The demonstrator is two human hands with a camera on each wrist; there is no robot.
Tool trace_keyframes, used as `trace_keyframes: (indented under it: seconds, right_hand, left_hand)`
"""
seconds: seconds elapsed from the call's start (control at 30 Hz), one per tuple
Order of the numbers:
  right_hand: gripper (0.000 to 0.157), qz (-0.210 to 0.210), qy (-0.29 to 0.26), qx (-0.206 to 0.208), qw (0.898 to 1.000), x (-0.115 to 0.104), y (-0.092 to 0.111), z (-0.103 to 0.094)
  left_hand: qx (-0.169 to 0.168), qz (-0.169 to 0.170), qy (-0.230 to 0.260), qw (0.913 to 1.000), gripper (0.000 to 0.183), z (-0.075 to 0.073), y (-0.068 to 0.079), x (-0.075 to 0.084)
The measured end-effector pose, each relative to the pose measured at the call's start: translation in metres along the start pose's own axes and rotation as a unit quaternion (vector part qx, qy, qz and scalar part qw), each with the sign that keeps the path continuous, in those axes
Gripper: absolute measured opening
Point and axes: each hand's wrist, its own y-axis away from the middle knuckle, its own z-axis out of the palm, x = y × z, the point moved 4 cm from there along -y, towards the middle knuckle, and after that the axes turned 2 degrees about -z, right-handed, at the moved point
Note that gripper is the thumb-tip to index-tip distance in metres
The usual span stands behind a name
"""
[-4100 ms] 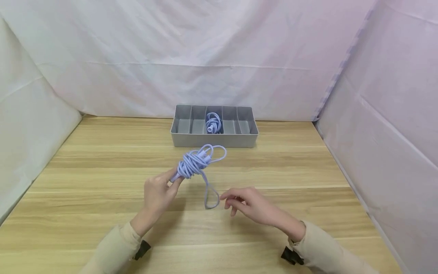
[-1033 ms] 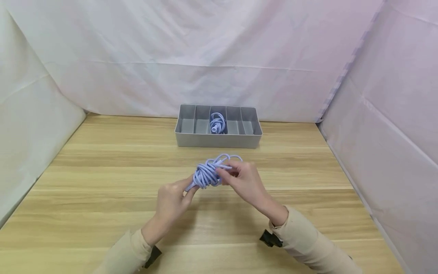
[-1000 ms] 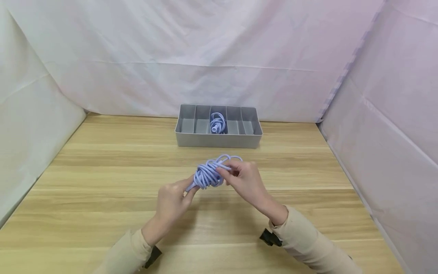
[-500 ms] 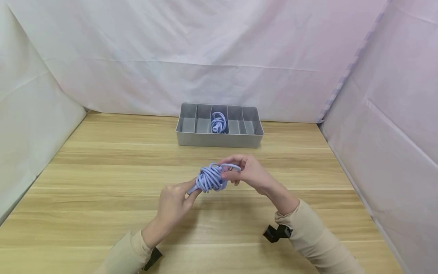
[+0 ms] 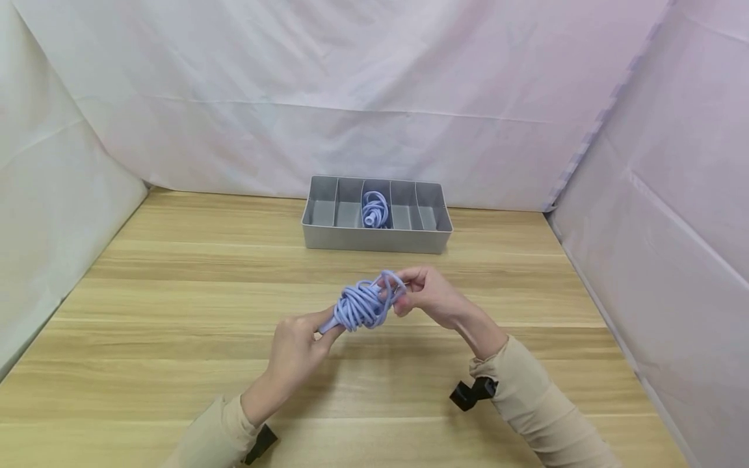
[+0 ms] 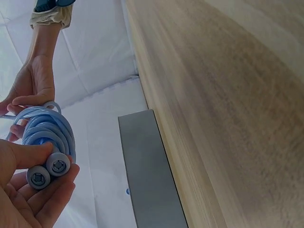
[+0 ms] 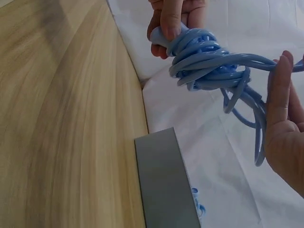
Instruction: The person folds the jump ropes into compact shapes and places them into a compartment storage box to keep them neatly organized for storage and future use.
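Note:
A light-blue jump rope (image 5: 358,305), its cord wound round its two handles, is held above the table. My left hand (image 5: 289,344) pinches the handle ends between thumb and fingers; both round handle ends (image 6: 48,171) show in the left wrist view. At the bundle's other end, my right hand (image 5: 441,302) holds a loose loop of cord with thumb and fingers. The right wrist view shows cord strands (image 7: 247,59) running from the windings to the right fingers (image 7: 280,90). Part of the loop is hidden behind those fingers.
Behind the hands, a grey divided box (image 5: 377,240) stands on the wooden table (image 5: 175,312). Its middle compartment holds another coiled blue rope (image 5: 374,211). White cloth walls (image 5: 351,78) enclose the back and sides.
Earlier my right hand was apart from the rope and a loop hung down. It has since come up to the bundle's far end and shifted the cord there; my left hand kept its grip.

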Motion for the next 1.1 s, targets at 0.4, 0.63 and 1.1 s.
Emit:
trace_keyframes:
  seconds: [0.4, 0.63, 1.1]
  right_hand:
    - [0.032, -0.111, -0.065, 0.138, 0.982, 0.002, -0.006, 0.003]
    - [0.028, -0.132, -0.041, 0.237, 0.962, -0.010, -0.008, 0.006]
    - [0.043, -0.277, 0.138, 0.202, 0.929, -0.032, -0.001, 0.014]
  left_hand:
    - [0.012, -0.040, 0.025, 0.9988, 0.026, 0.001, -0.002, 0.003]
    - [0.030, -0.048, 0.016, 0.9983, 0.024, -0.001, -0.005, 0.005]
    - [0.093, -0.074, 0.115, 0.9862, 0.028, 0.000, -0.006, 0.001]
